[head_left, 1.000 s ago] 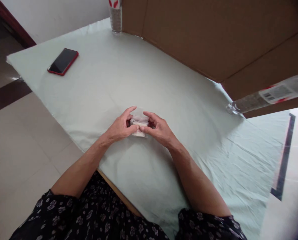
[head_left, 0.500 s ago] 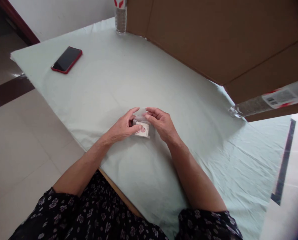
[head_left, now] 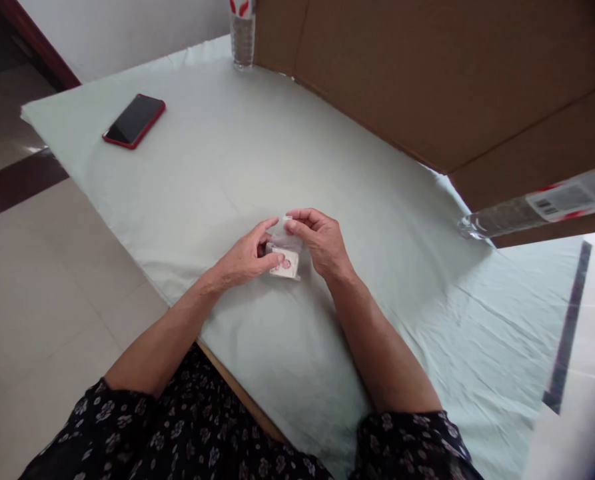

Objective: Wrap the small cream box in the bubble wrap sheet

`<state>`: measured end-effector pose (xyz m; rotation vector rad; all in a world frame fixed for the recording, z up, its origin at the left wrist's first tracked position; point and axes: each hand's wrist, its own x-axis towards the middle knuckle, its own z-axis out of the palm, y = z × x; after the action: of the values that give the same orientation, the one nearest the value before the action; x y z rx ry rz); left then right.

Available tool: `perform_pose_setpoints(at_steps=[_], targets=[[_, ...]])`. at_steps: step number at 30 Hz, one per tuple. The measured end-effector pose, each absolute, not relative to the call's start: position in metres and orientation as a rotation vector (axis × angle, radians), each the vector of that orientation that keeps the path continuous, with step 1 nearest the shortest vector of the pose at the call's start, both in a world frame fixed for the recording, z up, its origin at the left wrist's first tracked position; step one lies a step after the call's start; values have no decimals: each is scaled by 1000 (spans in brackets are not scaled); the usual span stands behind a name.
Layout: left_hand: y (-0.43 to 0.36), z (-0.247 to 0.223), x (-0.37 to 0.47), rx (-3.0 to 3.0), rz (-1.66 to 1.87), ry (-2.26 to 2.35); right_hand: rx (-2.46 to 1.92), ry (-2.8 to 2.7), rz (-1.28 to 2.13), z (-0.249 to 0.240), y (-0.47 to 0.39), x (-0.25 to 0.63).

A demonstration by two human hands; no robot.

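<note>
My left hand [head_left: 250,257] is closed on a small white packet [head_left: 290,263] with a reddish printed picture, its thumb pressed on the top face. Clear plastic wrapping [head_left: 286,241] stands out from the far side of the packet. Just beyond it, my right hand [head_left: 320,239] pinches a small whitish piece of film [head_left: 288,219] between thumb and fingertips. Whether that piece is joined to the wrapping I cannot tell. The packet is close above or on the pale green tablecloth [head_left: 217,167]; its left part is hidden by my fingers.
A phone [head_left: 134,121] in a red case lies at the far left of the table. A large brown cardboard panel [head_left: 402,73] stands at the back right, with a clear bottle [head_left: 242,37] at its left end and another bottle [head_left: 507,212] leaning at the right.
My right hand has drawn slightly up and away from the packet, its fingertips now closed together on the whitish film. My left hand holds the packet almost where it was.
</note>
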<state>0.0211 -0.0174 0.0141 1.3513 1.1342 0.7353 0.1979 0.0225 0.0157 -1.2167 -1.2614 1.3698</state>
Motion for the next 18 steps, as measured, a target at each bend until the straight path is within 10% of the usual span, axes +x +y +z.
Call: perform_pose_setpoints(at_steps=[18], targets=[[-14,14,23,1378,721,1184,-1248,-1437,1229,28,0,208]])
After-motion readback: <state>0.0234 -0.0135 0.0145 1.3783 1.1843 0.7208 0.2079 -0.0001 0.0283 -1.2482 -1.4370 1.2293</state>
